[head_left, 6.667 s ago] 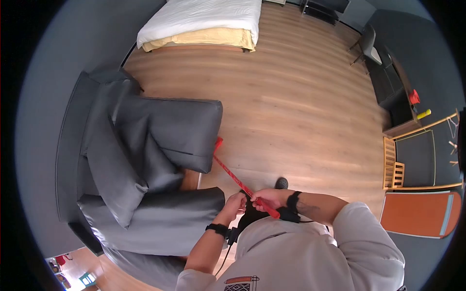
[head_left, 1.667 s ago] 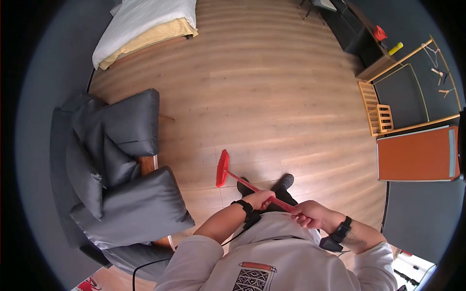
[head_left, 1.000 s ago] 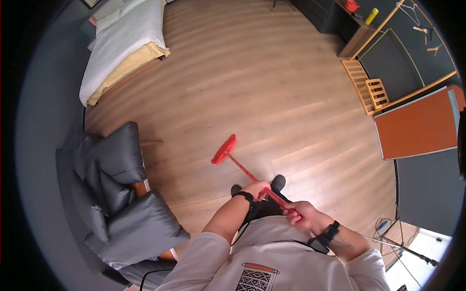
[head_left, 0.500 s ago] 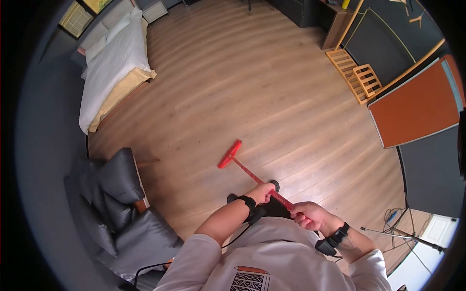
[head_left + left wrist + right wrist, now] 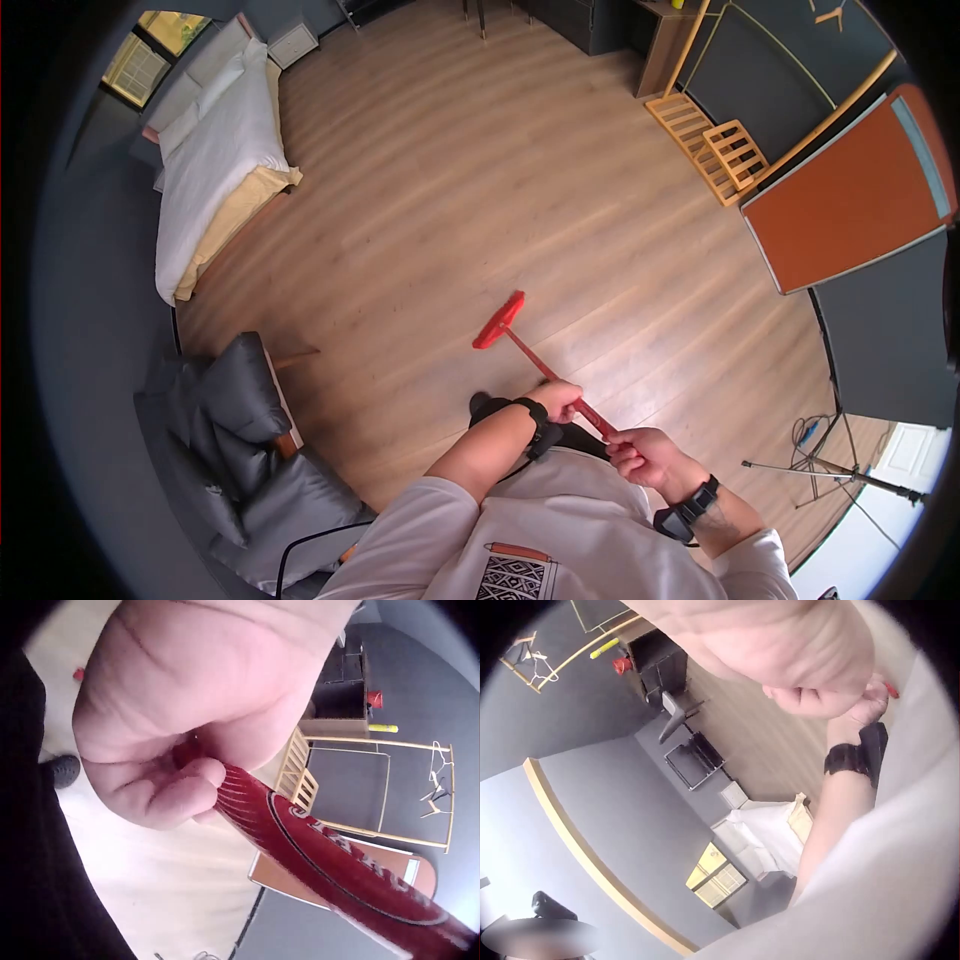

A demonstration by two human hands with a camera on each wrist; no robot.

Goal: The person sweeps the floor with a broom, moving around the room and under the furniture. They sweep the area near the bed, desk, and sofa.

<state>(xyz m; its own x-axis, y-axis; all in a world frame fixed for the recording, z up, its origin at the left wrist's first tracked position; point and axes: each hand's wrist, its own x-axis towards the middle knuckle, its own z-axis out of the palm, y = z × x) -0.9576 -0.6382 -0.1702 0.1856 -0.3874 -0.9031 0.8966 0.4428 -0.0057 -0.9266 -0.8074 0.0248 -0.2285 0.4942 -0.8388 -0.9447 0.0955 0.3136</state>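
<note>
Broom (image 5: 498,321) in left hand (image 5: 560,398), right hand (image 5: 647,458)

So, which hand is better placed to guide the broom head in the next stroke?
Probably the left hand: it grips the red handle lower down, nearer the broom head, while the right hand holds it farther up.

The floor (image 5: 430,230) is of brown wooden planks. Along its left edge stand a bed (image 5: 215,170) and a grey sofa (image 5: 300,510). At its right edge stands a wooden rack (image 5: 830,115), and nearer on this side a tripod (image 5: 855,477). The head of a red broom (image 5: 530,354) appears to rest near its middle.
</note>
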